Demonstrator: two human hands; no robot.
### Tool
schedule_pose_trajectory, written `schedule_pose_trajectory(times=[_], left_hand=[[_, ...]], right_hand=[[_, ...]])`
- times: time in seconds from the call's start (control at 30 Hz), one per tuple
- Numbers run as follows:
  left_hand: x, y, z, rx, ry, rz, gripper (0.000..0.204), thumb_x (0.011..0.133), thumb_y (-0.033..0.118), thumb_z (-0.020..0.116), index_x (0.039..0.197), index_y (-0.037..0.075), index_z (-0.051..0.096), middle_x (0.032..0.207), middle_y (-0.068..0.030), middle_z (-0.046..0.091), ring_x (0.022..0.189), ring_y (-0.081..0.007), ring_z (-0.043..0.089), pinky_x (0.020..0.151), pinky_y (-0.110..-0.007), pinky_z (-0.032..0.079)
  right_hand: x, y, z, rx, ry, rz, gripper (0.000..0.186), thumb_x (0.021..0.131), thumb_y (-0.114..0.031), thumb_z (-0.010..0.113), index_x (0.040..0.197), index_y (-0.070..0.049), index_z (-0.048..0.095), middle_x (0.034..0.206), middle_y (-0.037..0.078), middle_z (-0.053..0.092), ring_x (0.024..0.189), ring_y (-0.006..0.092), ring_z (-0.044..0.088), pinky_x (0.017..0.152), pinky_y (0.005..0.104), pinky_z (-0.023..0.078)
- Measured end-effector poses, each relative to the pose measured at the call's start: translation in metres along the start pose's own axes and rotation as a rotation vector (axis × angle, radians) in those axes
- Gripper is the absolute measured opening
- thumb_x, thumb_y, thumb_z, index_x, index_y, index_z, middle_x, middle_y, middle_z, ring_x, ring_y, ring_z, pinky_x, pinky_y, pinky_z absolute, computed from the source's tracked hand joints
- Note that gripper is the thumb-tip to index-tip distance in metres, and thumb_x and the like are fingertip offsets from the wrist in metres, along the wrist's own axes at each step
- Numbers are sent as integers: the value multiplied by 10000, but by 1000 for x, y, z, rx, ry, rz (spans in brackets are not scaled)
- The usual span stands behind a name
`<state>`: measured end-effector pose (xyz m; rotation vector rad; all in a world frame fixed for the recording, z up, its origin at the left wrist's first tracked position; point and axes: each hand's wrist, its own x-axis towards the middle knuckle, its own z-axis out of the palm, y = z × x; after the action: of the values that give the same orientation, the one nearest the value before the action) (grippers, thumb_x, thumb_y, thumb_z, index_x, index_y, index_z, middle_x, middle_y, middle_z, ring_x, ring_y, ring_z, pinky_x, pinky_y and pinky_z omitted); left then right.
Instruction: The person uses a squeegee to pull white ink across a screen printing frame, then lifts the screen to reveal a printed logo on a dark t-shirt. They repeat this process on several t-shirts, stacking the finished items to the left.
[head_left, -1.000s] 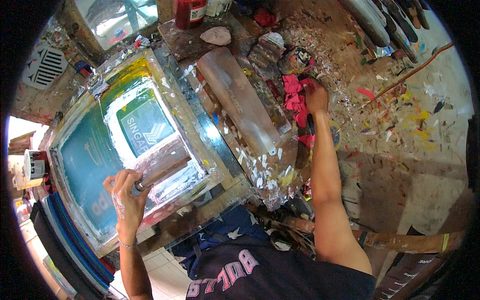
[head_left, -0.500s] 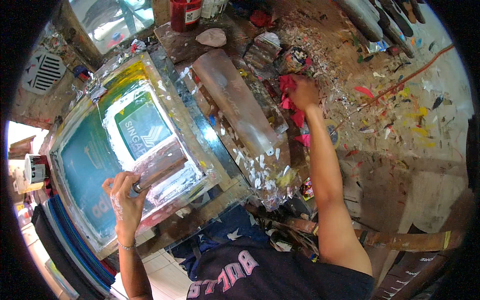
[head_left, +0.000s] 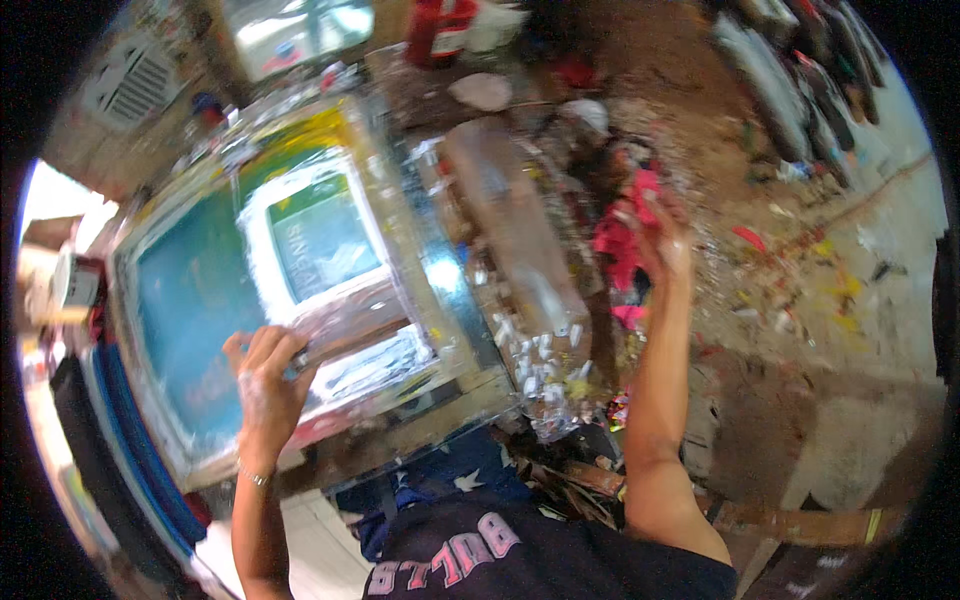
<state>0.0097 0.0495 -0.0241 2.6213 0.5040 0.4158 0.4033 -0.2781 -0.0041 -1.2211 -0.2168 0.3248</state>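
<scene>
The left hand pinches the near end of a squeegee, which lies across the lower, white-smeared part of the screen. The right hand touches a crumpled pink cloth on the worktop, right of a long brown board; blur hides whether its fingers grip.

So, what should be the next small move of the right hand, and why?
Probably, the right hand should gather up the crumpled pink rag: it is touching that rag, while the left hand holds the squeegee on the printing screen.
</scene>
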Motion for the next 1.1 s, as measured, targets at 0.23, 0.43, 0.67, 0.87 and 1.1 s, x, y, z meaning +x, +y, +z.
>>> schedule_pose_trajectory(times=[0.23,0.43,0.67,0.87,1.1], left_hand=[[-15,-4,4,46,-1,53,379,669,49,799,1034,84,702,965,-44,676,961,-227,642,956,-437,384],[-13,-3,7,57,25,81,341,698,37,771,1026,65,687,958,-56,676,935,-234,649,926,-429,421],[-13,0,12,40,30,61,299,708,18,753,993,48,669,894,-83,653,897,-257,657,891,-419,463],[-10,-3,8,15,43,75,386,658,32,813,1025,43,691,919,-76,660,890,-261,659,878,-420,458],[-7,-2,4,43,15,82,383,650,43,830,1001,55,677,902,-66,659,860,-254,649,871,-417,456]], right_hand=[[-66,7,155,-660,-625,72,152,921,-44,696,1067,-5,700,1017,101,748,910,134,687,802,290,542],[-83,72,236,-886,-1148,-374,255,813,70,674,1039,-23,749,1016,119,738,901,289,695,817,376,556],[-66,94,232,-910,-1389,-251,261,746,26,627,960,-61,749,962,168,718,961,385,664,868,457,533],[-44,78,225,-1037,-1535,-233,256,732,39,622,932,-49,756,932,185,725,889,387,677,843,452,544],[-51,91,237,-1036,-1516,-295,249,775,63,658,977,-35,763,940,164,733,898,356,695,835,422,552]])
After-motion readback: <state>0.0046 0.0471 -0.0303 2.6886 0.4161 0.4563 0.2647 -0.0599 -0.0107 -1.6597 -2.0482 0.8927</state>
